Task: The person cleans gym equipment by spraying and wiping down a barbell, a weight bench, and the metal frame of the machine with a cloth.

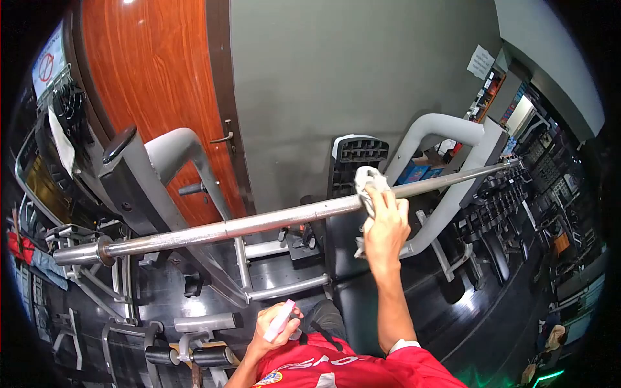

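At the rack by the wall [336,71], the bar [259,225] runs across the view from its collar [103,249] low on the left up to its far end on the right. The right hand [386,229] is on it, a little right of the middle. That hand's grip is closed on a pale cloth [367,184], with the fingers curled over and pressing it onto the steel. Part of the cloth bunches above the bar and a corner hangs below the palm. The left hand [272,326] is low, close to the red shirt [362,368] and well apart from the bar. Its grip is wrapped tight round a small white bottle [280,320], held tilted. As a judgement, the wiping is underway and not finished. The cloth touches only a short part of the bar, and long runs of bare steel show on either side, the longer one leftward toward the collar. The steel shines much the same on both sides, so I cannot tell which run is wiped and which is not. A wooden door [155,71] stands behind the bar's left half, and grey frame arms [446,126] rise behind its right half.
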`<state>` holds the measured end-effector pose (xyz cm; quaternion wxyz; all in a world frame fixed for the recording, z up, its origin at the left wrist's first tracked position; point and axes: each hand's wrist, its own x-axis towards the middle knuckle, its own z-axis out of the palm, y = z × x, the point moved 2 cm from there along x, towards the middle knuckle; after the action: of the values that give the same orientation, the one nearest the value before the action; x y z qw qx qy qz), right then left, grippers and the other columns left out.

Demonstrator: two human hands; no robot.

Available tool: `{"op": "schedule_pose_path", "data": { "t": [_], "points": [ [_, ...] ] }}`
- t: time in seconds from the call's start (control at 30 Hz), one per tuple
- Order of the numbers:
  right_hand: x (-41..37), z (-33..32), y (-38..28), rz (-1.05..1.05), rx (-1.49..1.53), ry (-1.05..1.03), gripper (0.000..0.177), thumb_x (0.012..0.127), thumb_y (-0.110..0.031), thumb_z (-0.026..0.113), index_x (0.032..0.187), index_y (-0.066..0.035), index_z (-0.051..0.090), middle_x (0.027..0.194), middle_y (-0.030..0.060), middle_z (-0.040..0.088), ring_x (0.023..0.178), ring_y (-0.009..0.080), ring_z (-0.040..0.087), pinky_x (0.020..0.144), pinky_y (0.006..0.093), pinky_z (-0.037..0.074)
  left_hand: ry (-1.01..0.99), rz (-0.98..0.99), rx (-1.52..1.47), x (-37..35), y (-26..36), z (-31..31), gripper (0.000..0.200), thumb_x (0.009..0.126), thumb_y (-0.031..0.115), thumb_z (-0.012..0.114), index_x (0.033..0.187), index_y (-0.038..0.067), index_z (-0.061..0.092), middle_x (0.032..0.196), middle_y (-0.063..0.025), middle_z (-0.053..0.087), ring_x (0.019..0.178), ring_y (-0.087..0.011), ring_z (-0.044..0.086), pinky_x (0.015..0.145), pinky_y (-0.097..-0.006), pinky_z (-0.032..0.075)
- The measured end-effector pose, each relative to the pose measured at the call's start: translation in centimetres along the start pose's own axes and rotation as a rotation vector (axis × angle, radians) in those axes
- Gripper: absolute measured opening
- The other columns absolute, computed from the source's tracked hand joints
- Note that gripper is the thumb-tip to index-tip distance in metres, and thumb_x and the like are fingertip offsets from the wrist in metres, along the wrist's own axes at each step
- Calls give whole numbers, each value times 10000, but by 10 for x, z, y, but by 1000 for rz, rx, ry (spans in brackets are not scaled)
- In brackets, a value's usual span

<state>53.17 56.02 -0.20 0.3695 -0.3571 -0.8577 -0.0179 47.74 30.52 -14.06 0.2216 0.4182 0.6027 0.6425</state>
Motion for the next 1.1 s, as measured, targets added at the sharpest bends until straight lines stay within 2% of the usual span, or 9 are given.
{"op": "schedule_pose_path", "data": {
  "t": [0.17, 0.3, 0.5, 0.57, 0.7, 0.8, 0.9, 0.97, 1.1],
  "points": [
    [-32, 9, -61, -267, 249, -105, 507, 647, -19, 585, 1124, -181, 633, 939, 26, 582, 846, 247, 532, 654, 369, 524, 19, 47, 34, -2, -2, 2, 162, 765, 16, 657, 915, -25, 611, 822, -122, 669, 729, -217, 670, 653, -303, 524],
    [-65, 18, -107, -396, 946, -356, 508, 613, 34, 522, 1092, -99, 628, 909, 104, 614, 819, 280, 583, 750, 382, 505, 65, -27, -1, -6, 5, 1, 157, 768, 16, 656, 913, -24, 612, 814, -114, 668, 717, -219, 667, 645, -304, 524],
    [-97, 115, -36, 531, 1227, -993, 240, 889, -105, 433, 1019, -13, 613, 987, 132, 647, 898, 224, 629, 799, 365, 504, 130, -28, 24, -19, 7, -5, 128, 788, -1, 637, 911, -18, 604, 803, -93, 669, 571, -150, 636, 539, -262, 504],
    [-84, 96, -9, 1217, 1661, -642, 240, 906, -203, 440, 1020, -79, 611, 957, 109, 641, 862, 232, 629, 789, 363, 515, 152, -28, -4, -21, 4, -6, 116, 799, -3, 631, 911, -14, 601, 802, -87, 669, 521, -121, 615, 500, -244, 489],
    [-41, 75, 60, 1139, 1967, -125, 330, 959, -354, 417, 1121, -93, 539, 941, 101, 626, 830, 246, 628, 758, 398, 533, 154, -56, -21, -26, -3, -8, 115, 803, 0, 631, 914, -16, 601, 803, -85, 670, 529, -124, 619, 500, -248, 492],
    [-30, 77, 76, 804, 2195, -154, 328, 944, -343, 499, 1149, -89, 537, 873, 57, 615, 784, 230, 609, 762, 381, 524, 118, -25, 21, -22, -1, -9, 117, 805, 0, 632, 916, -18, 601, 802, -83, 670, 532, -124, 620, 503, -249, 494],
    [-36, 71, 13, 913, 1845, 342, 337, 958, -232, 507, 1261, -98, 447, 954, 32, 551, 837, 168, 559, 763, 366, 514, 90, -3, 44, -22, 0, -10, 125, 805, -5, 631, 925, -22, 602, 807, -85, 670, 538, -124, 622, 503, -250, 494],
    [-57, 79, -5, 771, 1733, 169, 509, 1000, -183, 413, 1459, -78, 221, 1371, 87, 403, 1198, 192, 451, 993, 359, 396, 119, 43, 35, -21, 0, -11, 137, 806, -3, 635, 937, -25, 603, 813, -91, 668, 543, -124, 623, 502, -248, 493],
    [-76, 50, -49, 750, 1859, -112, 297, 998, -156, 402, 1271, -40, 425, 1089, 110, 597, 967, 191, 608, 858, 328, 501, 76, -28, 39, -20, 8, -12, 137, 805, -6, 637, 936, -36, 606, 827, -102, 665, 551, -120, 621, 500, -240, 483]
  ]
}}
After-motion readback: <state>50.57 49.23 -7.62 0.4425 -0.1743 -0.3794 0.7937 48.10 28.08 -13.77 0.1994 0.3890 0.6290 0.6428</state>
